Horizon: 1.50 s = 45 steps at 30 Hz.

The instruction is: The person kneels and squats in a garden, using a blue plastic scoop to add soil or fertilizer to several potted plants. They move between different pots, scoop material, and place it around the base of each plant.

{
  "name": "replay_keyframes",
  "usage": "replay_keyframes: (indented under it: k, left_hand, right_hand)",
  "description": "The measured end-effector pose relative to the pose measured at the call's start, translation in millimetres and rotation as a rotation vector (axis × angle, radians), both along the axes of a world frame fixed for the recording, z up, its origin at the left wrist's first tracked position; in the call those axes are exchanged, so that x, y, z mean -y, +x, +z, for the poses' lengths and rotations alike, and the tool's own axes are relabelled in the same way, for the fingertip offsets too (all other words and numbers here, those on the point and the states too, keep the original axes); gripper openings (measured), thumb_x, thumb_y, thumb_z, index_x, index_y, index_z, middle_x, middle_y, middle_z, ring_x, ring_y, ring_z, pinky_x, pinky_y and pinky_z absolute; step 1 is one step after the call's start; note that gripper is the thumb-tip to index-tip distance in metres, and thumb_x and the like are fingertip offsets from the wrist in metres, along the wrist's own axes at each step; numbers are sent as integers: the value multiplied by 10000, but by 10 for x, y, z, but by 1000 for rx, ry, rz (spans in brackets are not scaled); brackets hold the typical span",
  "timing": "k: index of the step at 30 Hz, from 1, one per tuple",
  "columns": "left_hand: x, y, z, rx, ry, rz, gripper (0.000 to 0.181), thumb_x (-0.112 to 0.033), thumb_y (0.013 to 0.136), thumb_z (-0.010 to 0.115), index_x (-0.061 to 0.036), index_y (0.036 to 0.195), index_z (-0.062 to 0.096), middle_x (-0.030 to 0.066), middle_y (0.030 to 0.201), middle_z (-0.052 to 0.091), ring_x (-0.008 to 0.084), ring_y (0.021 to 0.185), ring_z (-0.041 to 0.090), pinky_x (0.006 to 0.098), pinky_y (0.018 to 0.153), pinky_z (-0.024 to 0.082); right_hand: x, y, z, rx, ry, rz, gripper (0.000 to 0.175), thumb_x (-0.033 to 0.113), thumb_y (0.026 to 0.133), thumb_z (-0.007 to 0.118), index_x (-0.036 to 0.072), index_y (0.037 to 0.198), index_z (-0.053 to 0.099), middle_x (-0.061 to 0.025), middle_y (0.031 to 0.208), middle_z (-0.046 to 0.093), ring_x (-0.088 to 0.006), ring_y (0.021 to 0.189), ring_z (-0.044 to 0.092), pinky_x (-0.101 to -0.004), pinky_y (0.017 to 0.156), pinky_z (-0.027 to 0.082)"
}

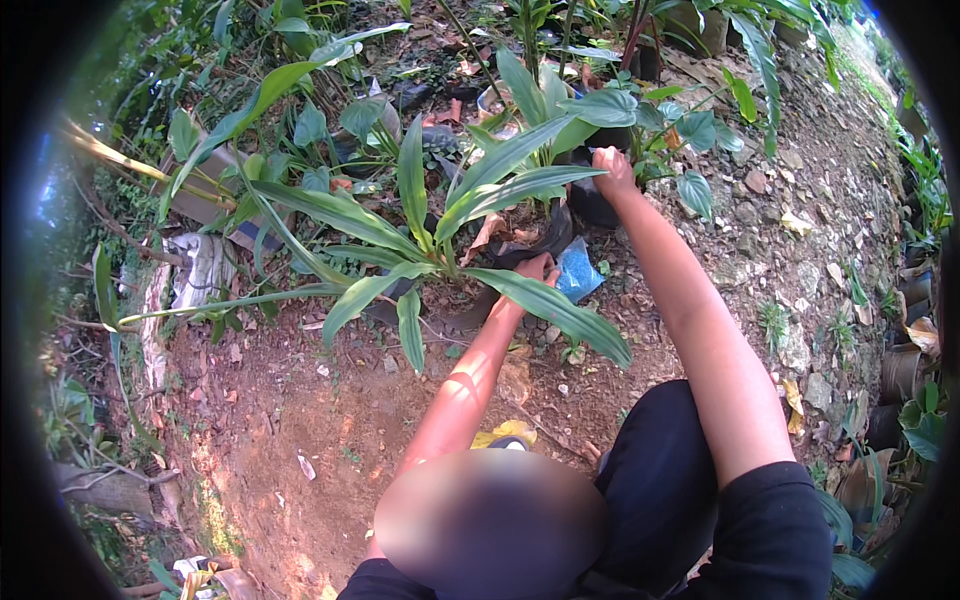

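Observation:
My left hand point(535, 267) is low beside a black plastic grow bag point(556, 231), fingers bent at its rim. A clear plastic bag of blue granules point(578, 271) lies on the soil just right of those fingers. Whether the hand grips either bag cannot be told. Farther up and right, my right hand point(614, 171) is closed above a dark plant pot point(592, 202); anything inside its fingers is hidden. A long-leaved green plant point(448, 251) spreads left of both hands, and one of its leaves point(559, 311) passes over my left wrist.
Heart-shaped leaves point(694, 129) crowd near my right hand. Stony soil point(765, 247) slopes along the right, with several pots point(904, 371) at the edge. A cardboard box point(206, 184) and white sacking point(201, 270) lie at left. My bent knee point(664, 442) is below my right arm.

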<state>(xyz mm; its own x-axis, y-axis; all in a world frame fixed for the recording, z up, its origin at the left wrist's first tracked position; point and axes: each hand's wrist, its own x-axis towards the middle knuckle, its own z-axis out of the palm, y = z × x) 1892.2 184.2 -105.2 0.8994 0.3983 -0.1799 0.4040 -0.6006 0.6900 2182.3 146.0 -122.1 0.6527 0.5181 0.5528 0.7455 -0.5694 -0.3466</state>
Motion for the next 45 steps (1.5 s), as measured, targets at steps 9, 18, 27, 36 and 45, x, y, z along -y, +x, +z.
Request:
replay_keyframes:
  k: [9, 18, 27, 36, 45]
  left_hand:
    - [14, 12, 58, -22, 15, 26, 311, -326, 860, 618, -51, 1004, 597, 191, 1005, 668, 392, 1006, 604, 472, 878, 466]
    - [1, 18, 4, 3, 10, 35, 309, -322, 853, 634, -46, 989, 606, 192, 968, 678, 391, 963, 627, 469, 860, 476]
    - [-19, 20, -41, -4, -5, 18, 310, -300, 850, 634, -29, 997, 602, 193, 976, 678, 388, 969, 632, 453, 856, 486]
    - [11, 10, -13, 2, 3, 36, 312, -298, 851, 632, -30, 1007, 595, 197, 970, 671, 399, 976, 614, 469, 870, 466]
    - [10, 9, -35, 14, -6, 33, 283, -272, 861, 630, -24, 989, 584, 202, 940, 671, 402, 945, 625, 468, 834, 477]
  right_hand:
    - [26, -63, 62, -263, -345, 11, 397, 308, 958, 354, 15, 998, 617, -249, 1052, 648, -394, 1009, 630, -480, 880, 506]
    - [37, -203, 307, -363, -498, 47, 404, 272, 932, 375, -17, 1106, 598, -242, 1159, 624, -403, 1087, 605, -485, 917, 494]
    - [-60, -148, 82, -273, -270, -12, 375, 301, 942, 370, 33, 1029, 617, -213, 1065, 645, -410, 1018, 623, -503, 888, 495]
    - [-61, -139, 158, -352, -209, 38, 409, 297, 942, 338, 8, 1005, 619, -246, 1039, 644, -427, 1000, 619, -521, 878, 488]
    - [46, -265, 297, -232, -366, 110, 332, 196, 907, 393, -22, 1031, 610, -268, 1114, 624, -444, 1036, 613, -509, 901, 493]
